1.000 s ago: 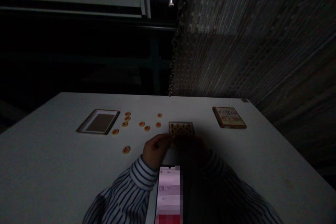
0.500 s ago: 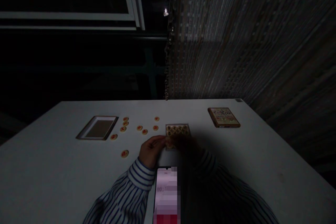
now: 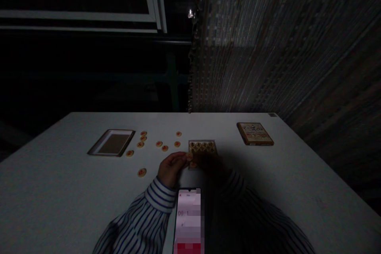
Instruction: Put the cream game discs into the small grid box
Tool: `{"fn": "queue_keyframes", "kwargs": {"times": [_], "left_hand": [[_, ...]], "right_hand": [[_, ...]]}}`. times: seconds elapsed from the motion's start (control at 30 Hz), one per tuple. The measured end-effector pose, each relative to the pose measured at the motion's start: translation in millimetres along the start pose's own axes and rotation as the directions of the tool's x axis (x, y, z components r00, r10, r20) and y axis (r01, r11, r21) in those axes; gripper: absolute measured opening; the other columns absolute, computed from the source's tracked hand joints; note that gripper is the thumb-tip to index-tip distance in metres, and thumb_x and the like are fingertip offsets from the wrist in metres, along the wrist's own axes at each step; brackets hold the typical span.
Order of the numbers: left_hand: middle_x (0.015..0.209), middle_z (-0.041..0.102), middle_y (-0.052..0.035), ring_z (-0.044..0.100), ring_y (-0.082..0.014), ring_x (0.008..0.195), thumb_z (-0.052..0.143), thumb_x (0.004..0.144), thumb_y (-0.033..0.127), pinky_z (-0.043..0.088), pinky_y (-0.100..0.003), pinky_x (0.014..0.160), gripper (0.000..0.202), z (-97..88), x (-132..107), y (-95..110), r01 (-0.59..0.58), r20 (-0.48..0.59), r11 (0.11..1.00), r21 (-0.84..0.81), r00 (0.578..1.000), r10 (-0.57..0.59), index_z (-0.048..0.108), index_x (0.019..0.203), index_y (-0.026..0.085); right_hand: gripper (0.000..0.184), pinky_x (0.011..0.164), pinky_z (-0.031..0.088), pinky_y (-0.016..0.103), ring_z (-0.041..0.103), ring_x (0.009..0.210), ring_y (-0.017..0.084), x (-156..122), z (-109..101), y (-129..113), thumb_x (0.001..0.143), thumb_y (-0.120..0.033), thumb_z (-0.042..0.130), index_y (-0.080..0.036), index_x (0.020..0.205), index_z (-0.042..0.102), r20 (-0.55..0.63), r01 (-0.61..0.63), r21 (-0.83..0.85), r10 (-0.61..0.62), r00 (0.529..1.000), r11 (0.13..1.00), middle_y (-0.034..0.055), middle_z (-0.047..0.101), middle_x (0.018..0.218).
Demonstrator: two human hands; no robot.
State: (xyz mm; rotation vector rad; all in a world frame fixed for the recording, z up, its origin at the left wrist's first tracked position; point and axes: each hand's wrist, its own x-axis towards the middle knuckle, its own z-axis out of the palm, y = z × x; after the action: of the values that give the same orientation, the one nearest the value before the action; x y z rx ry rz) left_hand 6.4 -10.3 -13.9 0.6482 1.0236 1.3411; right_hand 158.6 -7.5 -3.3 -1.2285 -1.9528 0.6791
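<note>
My left hand (image 3: pixel 172 168) pinches a round Chinese chess piece (image 3: pixel 189 156) between thumb and fingers at the left edge of a small open box (image 3: pixel 216 147). Rows of pieces with dark characters (image 3: pixel 203 145) fill the far part of that box. Another piece, with a red character (image 3: pixel 193 164), lies in its near left corner. My right hand (image 3: pixel 212 166) is over the near right part of the box, close to the held piece. Deep shadow hides its fingers.
Several loose red-character pieces (image 3: pixel 159 143) lie left of the box on the white table (image 3: pixel 74 198). A shallow open tray or lid (image 3: pixel 93 152) is at the left, a closed decorated box (image 3: pixel 255 133) at the right. A lit phone (image 3: pixel 188 222) lies between my forearms.
The piece in my left hand now shows more clearly, lifted at the box's left edge. A red-character piece has come into sight in the box's near corner. The camera view has shifted slightly.
</note>
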Motion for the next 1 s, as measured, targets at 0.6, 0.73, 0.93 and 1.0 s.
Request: {"fn": "queue_keyframes", "kwargs": {"times": [0.6,0.73,0.93,1.0], "left_hand": [[0.072,0.07,-0.0078,0.064,-0.0165,0.067,0.074,0.051,0.03,0.051,-0.028,0.068,0.035,6.6,-8.1,4.9,-0.072,0.081,0.984,0.165,0.995,0.059,0.065,0.079,0.011],[0.073,0.07,-0.008,0.064,-0.0168,0.068,0.075,0.05,0.027,0.051,-0.028,0.068,0.035,8.0,-10.0,5.0,-0.078,0.118,0.983,0.164,0.991,0.059,0.066,0.079,0.011],[0.069,0.069,-0.0075,0.063,-0.0166,0.064,0.075,0.049,0.028,0.051,-0.029,0.066,0.032,6.8,-9.0,3.6,-0.108,0.124,0.978,0.18,0.988,0.087,0.065,0.074,0.011],[0.069,0.069,-0.0076,0.064,-0.017,0.065,0.075,0.05,0.03,0.051,-0.029,0.067,0.032,6.3,-8.2,2.6,-0.112,0.114,0.975,0.194,0.989,0.091,0.065,0.074,0.011]], "right_hand": [[0.021,0.076,0.051,0.033,0.063,0.084,0.018,-1.1,-1.7,-0.8,0.078,-0.026,0.051,-0.025,0.094,0.064,-0.014,-0.053,0.005,0.053,0.998,0.999,0.0021,0.068,0.09],[0.021,0.076,0.051,0.033,0.063,0.084,0.018,-0.9,-0.1,-0.8,0.077,-0.027,0.051,-0.022,0.092,0.065,-0.01,-0.063,0.052,0.063,0.998,0.997,0.0042,0.068,0.089],[0.02,0.073,0.052,0.034,0.063,0.081,0.018,-1.1,0.9,2.7,0.077,-0.028,0.051,-0.023,0.091,0.066,-0.006,-0.041,0.027,0.041,0.999,0.999,0.0033,0.068,0.088],[0.02,0.074,0.052,0.034,0.063,0.081,0.019,-1.4,1.0,3.6,0.077,-0.029,0.052,-0.024,0.091,0.066,-0.009,-0.033,0.024,0.034,0.999,0.999,0.0036,0.068,0.089]]}}
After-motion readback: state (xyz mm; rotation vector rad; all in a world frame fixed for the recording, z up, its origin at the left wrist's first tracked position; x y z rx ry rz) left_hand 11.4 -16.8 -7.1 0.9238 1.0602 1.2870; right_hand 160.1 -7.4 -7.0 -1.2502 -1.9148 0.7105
